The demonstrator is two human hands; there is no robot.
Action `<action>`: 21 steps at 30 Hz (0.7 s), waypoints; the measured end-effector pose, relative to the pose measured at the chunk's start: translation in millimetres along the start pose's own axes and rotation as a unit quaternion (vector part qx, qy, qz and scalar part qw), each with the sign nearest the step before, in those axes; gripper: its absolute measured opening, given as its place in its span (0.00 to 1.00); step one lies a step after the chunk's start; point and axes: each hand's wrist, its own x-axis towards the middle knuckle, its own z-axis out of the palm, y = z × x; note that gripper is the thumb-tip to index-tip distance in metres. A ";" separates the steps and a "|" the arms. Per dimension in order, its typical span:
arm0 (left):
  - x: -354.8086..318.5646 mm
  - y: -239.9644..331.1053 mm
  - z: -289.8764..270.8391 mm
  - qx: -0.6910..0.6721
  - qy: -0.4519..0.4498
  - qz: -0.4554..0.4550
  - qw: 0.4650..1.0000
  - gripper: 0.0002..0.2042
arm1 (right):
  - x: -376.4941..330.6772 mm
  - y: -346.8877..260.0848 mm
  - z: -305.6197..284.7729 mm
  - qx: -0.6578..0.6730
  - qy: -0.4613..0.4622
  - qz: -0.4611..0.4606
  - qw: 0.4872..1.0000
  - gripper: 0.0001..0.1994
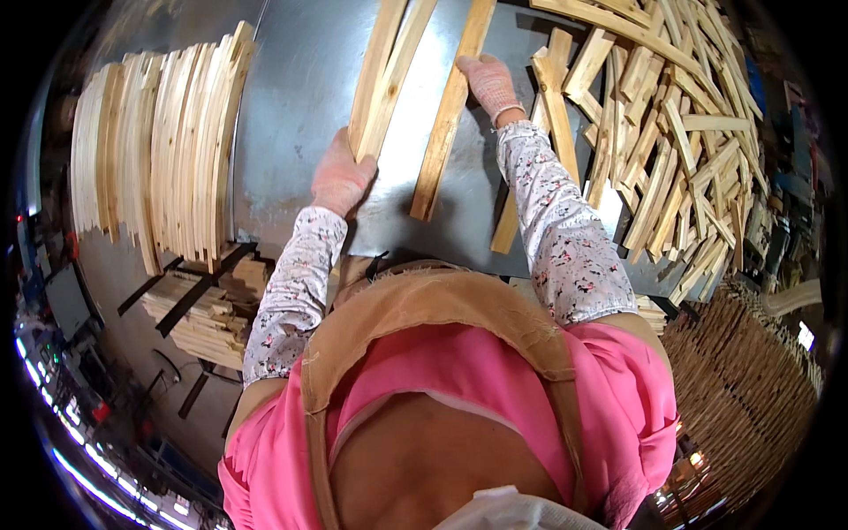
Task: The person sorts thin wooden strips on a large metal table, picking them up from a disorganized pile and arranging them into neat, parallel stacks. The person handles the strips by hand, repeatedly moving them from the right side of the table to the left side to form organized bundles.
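The left hand [340, 177] gripped two wooden slats [386, 75]; the right hand [488, 84] lay open on another slat [450, 115] on the metal surface [291, 115].

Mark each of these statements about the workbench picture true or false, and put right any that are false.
1. The left hand grips the near end of a pair of wooden slats. True.
2. The right hand is bare. False: it wears a pinkish work glove.
3. The neat row of slats stands to the person's right. False: it is on the left; a loose heap of slats lies on the right.
4. The right hand rests on a single slat lying on the metal table. True.
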 end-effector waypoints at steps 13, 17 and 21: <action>-81.5 -107.3 -36.8 0.094 0.169 -0.121 0.974 0.33 | -28.3 -21.2 35.3 0.143 -0.110 -0.051 0.982 0.22; -100.9 -262.5 -123.3 0.331 0.236 -0.158 0.900 0.31 | -68.6 -67.7 47.4 0.036 -0.171 0.022 0.984 0.23; -77.1 -195.5 -124.6 0.334 0.231 0.096 0.909 0.34 | -81.1 -101.3 59.8 -0.121 -0.192 -0.068 0.972 0.26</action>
